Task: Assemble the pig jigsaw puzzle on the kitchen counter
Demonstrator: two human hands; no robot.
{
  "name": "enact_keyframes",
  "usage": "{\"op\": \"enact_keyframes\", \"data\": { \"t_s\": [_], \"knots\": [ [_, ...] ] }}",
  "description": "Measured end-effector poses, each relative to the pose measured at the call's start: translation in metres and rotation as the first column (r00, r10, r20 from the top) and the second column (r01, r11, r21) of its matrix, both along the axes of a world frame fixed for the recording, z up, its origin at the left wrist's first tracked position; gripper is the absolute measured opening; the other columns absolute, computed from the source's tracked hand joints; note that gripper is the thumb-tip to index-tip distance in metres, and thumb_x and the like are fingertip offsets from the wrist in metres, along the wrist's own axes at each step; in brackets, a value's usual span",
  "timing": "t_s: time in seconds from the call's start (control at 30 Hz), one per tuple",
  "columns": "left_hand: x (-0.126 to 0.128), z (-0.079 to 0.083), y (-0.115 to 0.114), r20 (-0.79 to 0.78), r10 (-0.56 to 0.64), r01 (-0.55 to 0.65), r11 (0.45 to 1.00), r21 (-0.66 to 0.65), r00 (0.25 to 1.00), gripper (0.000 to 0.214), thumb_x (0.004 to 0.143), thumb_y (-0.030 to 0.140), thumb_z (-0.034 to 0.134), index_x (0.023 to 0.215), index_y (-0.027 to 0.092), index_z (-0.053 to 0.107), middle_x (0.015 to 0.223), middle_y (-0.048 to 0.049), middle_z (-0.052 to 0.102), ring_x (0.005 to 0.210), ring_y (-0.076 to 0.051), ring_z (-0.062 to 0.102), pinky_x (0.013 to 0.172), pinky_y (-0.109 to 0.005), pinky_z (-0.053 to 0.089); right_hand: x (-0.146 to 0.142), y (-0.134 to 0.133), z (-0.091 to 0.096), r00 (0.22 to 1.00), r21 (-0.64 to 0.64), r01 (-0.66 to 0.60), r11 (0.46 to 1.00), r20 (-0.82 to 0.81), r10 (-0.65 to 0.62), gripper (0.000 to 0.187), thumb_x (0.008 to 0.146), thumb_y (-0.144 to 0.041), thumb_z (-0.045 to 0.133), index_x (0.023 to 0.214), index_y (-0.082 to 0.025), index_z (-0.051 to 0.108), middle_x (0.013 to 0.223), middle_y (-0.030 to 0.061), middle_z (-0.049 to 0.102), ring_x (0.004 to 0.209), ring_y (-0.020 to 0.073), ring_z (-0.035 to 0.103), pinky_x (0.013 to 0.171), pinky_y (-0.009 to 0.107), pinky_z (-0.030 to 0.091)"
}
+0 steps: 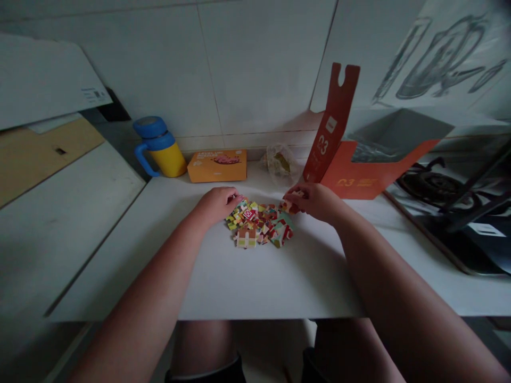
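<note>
A loose pile of colourful jigsaw puzzle pieces (261, 221) lies on the white tabletop, several of them overlapping. My left hand (217, 206) is at the pile's left edge with its fingers curled together; whatever may be in them is hidden. At the right edge, my right hand (315, 200) is closed, its thumb and fingers gripping puzzle pieces (290, 205) just beside the heap. A larger piece with brown, white and green bands (246, 238) sits at the near side of the pile.
Behind the pile stand an orange box (217, 166) and a crumpled clear plastic bag (281, 162). A blue and yellow jug (165, 154) is back left. To the right are an open red-orange box (359, 175) with a raised flap and a gas stove (435, 183).
</note>
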State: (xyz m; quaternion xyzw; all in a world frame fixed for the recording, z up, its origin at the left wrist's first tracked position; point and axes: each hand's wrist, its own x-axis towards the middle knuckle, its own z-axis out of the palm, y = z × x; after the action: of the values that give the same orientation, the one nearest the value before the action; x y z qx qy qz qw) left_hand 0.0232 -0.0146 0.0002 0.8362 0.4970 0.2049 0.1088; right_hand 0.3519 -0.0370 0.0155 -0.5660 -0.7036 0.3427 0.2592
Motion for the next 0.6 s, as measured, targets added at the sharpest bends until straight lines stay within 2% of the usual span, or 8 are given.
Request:
{"op": "enact_keyframes", "data": {
  "t_s": [0.13,0.2,0.33,0.43,0.5,0.6],
  "knots": [
    [-0.001,0.004,-0.003,0.020,0.009,-0.008,1.000,-0.015,1.000,0.033,0.102,0.046,0.058,0.096,0.020,0.078,0.085,-0.0057,0.076,0.073,-0.020,0.063,0.065,-0.031,0.039,0.000,-0.001,0.000,0.998,-0.034,-0.037,0.999,0.053,0.039,0.031,0.101,-0.039,0.056,0.104,-0.021,0.081,0.080,0.0041,0.080,0.066,0.0160,0.070,0.061,0.024,0.051],
    [-0.002,0.004,-0.003,0.027,0.015,-0.015,1.000,-0.023,1.000,0.033,0.101,0.047,0.060,0.095,0.020,0.078,0.085,-0.0058,0.076,0.073,-0.020,0.064,0.065,-0.031,0.041,0.000,0.000,-0.001,0.991,0.007,-0.045,0.999,0.125,0.044,0.034,0.103,-0.040,0.054,0.105,-0.021,0.082,0.085,0.0044,0.081,0.072,0.0171,0.072,0.066,0.025,0.051],
    [-0.004,0.003,-0.001,0.010,0.016,-0.016,1.000,-0.016,1.000,0.032,0.100,0.047,0.061,0.094,0.021,0.078,0.086,-0.0059,0.077,0.075,-0.021,0.066,0.067,-0.031,0.044,0.002,0.002,-0.003,0.939,0.117,0.015,0.993,0.340,-0.055,0.035,0.104,-0.042,0.055,0.111,-0.021,0.083,0.095,0.0064,0.083,0.083,0.0199,0.073,0.074,0.027,0.050],
    [-0.004,0.003,-0.001,0.001,0.014,-0.014,1.000,-0.002,1.000,0.031,0.100,0.045,0.060,0.094,0.021,0.077,0.086,-0.0057,0.077,0.075,-0.021,0.066,0.068,-0.032,0.045,0.003,0.002,-0.002,0.911,0.161,0.033,0.986,0.402,-0.096,0.032,0.104,-0.039,0.056,0.112,-0.021,0.082,0.098,0.0075,0.082,0.085,0.0210,0.073,0.075,0.028,0.049],
    [-0.003,0.003,-0.001,-0.008,0.010,-0.009,1.000,0.013,1.000,0.029,0.100,0.044,0.060,0.095,0.021,0.077,0.087,-0.0055,0.076,0.076,-0.021,0.066,0.069,-0.032,0.046,0.003,0.000,0.001,0.911,0.201,-0.004,0.979,0.405,-0.079,0.030,0.103,-0.038,0.059,0.114,-0.020,0.081,0.102,0.0089,0.082,0.086,0.0214,0.073,0.077,0.029,0.051],
    [-0.003,0.003,0.000,-0.025,0.006,-0.005,1.000,0.028,1.000,0.028,0.101,0.043,0.059,0.096,0.022,0.077,0.089,-0.0056,0.074,0.078,-0.021,0.067,0.071,-0.033,0.049,-0.002,-0.009,0.006,0.927,0.251,-0.185,0.950,0.366,0.083,0.038,0.099,-0.045,0.070,0.127,-0.021,0.077,0.122,0.0132,0.077,0.103,0.0250,0.074,0.092,0.035,0.056]
  ]
}}
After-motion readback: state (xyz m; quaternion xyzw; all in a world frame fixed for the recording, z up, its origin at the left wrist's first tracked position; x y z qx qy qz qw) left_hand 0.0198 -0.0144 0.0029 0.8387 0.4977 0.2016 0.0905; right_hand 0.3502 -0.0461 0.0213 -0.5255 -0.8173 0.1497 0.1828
